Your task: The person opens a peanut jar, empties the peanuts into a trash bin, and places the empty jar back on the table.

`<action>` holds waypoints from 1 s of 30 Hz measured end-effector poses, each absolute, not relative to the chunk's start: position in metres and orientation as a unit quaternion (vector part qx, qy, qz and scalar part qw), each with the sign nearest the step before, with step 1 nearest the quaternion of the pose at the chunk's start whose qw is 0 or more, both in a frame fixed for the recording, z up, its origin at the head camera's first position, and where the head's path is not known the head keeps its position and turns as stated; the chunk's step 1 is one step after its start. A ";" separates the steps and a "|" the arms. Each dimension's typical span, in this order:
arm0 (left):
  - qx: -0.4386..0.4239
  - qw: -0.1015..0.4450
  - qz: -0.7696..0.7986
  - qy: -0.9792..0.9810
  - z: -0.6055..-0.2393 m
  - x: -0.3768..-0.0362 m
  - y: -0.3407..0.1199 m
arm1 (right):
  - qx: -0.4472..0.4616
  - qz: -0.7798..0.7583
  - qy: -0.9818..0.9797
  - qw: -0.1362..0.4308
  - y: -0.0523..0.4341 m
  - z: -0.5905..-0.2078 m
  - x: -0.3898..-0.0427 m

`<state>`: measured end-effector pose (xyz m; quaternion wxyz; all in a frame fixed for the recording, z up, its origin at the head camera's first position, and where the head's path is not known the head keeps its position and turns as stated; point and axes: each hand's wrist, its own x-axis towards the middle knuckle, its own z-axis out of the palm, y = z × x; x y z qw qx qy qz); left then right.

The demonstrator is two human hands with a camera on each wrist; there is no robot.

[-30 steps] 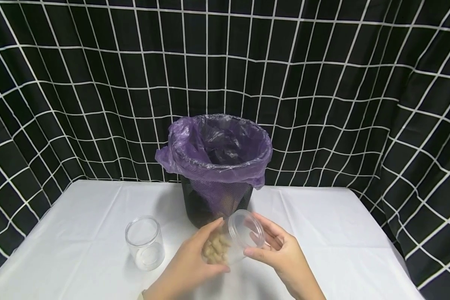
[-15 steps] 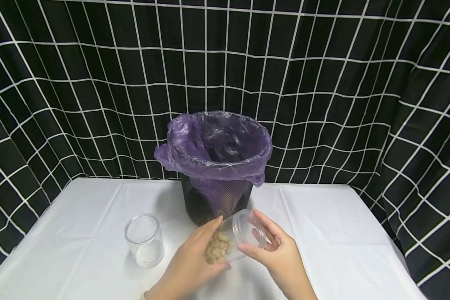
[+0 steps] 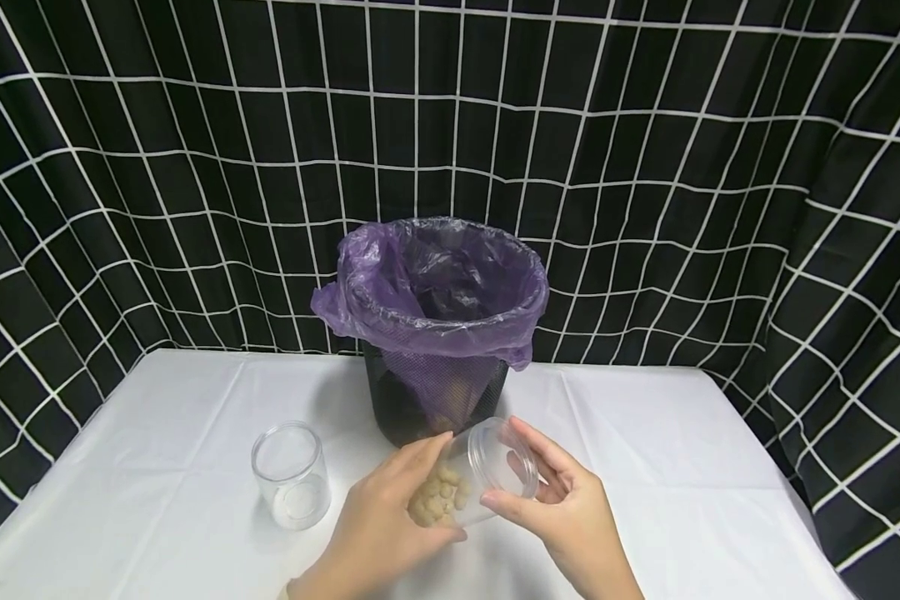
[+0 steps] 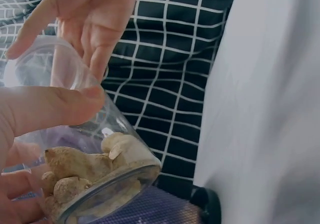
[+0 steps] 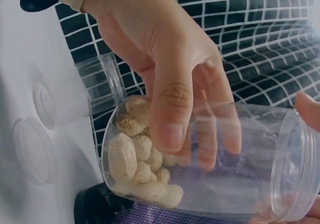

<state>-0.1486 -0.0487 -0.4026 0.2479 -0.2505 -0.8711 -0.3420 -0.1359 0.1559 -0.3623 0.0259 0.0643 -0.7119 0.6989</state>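
Note:
A clear jar (image 3: 459,467) of unshelled peanuts (image 5: 142,156) is tilted on its side in front of the bin. My left hand (image 3: 390,508) grips its lower end, thumb and fingers curled round the wall. The peanuts have gathered at that end. My right hand (image 3: 562,500) holds the jar's ringed end between thumb and fingers. Whether a lid covers that end I cannot tell. A second clear jar (image 3: 291,475) stands upright on the table to the left, with nothing visible inside.
A black mesh bin (image 3: 401,408) lined with a purple bag (image 3: 450,337) stands behind my hands. The table has a white cloth (image 3: 630,467), with a black gridded curtain (image 3: 645,208) behind. In the right wrist view a clear round disc (image 5: 34,151) shows near the standing jar.
The jar and both hands have shifted slightly right in the head view. Both hands keep their hold. The peanuts look less blurred, and the head view has tilted slightly.

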 end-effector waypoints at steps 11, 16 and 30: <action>-0.256 0.199 -0.377 -0.867 -0.397 -0.145 -0.050 | 0.105 0.676 -0.728 0.043 0.158 -0.361 -0.131; -0.253 0.130 -0.412 -0.866 -0.396 -0.143 -0.052 | 0.165 0.670 -0.721 0.067 0.159 -0.364 -0.131; -0.253 0.183 -0.342 -0.886 -0.395 -0.150 -0.057 | 0.133 0.642 -0.752 0.066 0.157 -0.363 -0.133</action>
